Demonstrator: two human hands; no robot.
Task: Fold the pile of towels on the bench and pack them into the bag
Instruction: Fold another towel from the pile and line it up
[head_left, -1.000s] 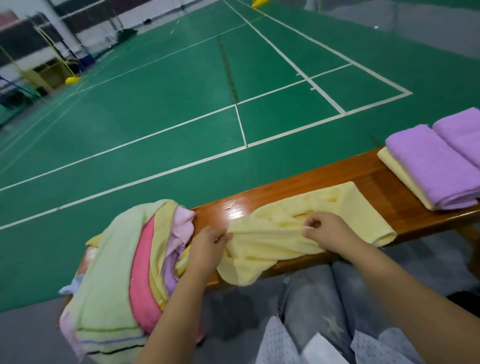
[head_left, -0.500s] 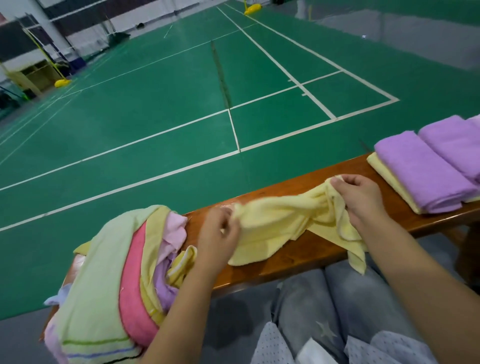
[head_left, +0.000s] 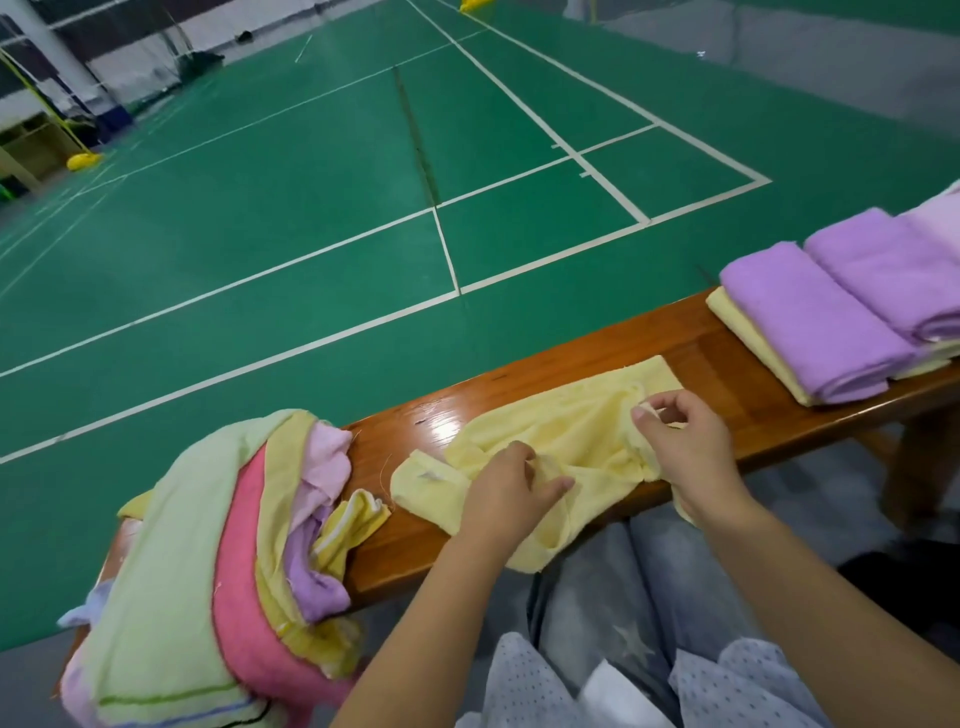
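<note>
A heap of unfolded towels (head_left: 208, 571) sits at the worktop's (head_left: 717, 358) left end. Midway, the left hand (head_left: 506, 493) and right hand (head_left: 685, 447) each pinch one rumpled yellow towel (head_left: 566, 421). Far right, two folded purple towels (head_left: 810, 317) top a folded yellow one.

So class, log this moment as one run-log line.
left hand: pinches yellow towel | right hand: pinches it | bench: towel crumpled
</note>
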